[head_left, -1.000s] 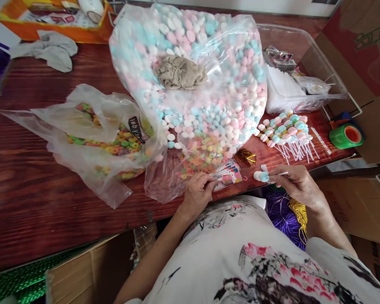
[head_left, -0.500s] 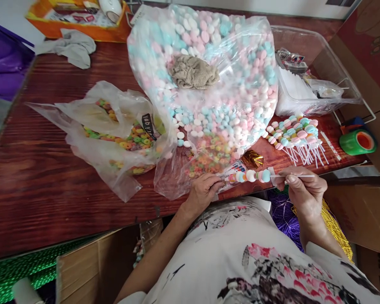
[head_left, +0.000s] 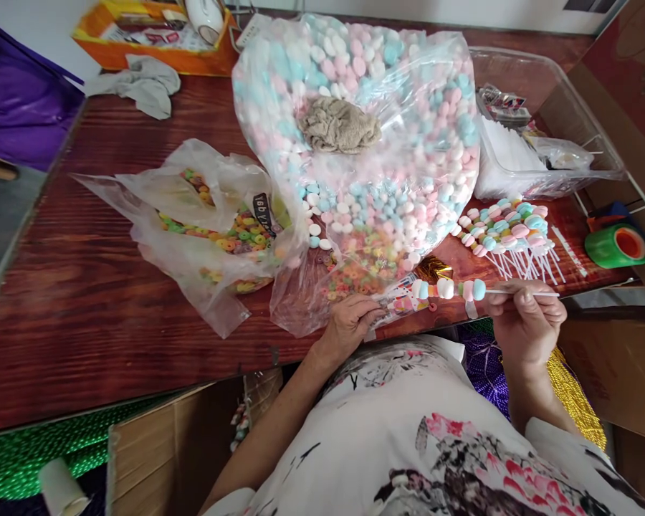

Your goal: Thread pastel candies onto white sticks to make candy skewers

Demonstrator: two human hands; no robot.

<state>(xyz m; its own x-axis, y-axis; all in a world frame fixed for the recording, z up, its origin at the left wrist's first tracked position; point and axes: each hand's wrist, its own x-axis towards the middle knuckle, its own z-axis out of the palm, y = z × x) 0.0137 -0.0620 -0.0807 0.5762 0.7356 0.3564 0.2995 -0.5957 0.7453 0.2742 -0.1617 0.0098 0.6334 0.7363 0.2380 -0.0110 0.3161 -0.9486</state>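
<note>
My right hand (head_left: 529, 319) pinches the white stick (head_left: 497, 292) of a candy skewer, thumb on top, with the stick end poking out to the right. Pink, white and blue marshmallows (head_left: 445, 289), with small coloured rings between them, are threaded on it. It lies almost level and points left. My left hand (head_left: 352, 322) grips a printed clear plastic sleeve (head_left: 400, 301) at the table's front edge. The skewer's left end is at the sleeve's right end; whether it is inside, I cannot tell. A gold foil piece (head_left: 434, 269) lies just behind.
A big clear bag of marshmallows (head_left: 435, 193) fills the middle, a brown cloth (head_left: 340, 125) on top. Left is a bag of coloured rings (head_left: 231, 236). Finished skewers (head_left: 508, 226), green tape (head_left: 607, 246) and a clear bin (head_left: 570, 172) stand right. An orange box (head_left: 140, 61) sits at the back.
The skewer and my right hand have shifted right, away from my left hand, and more of the printed sleeve shows. The whole view has also slid slightly.
</note>
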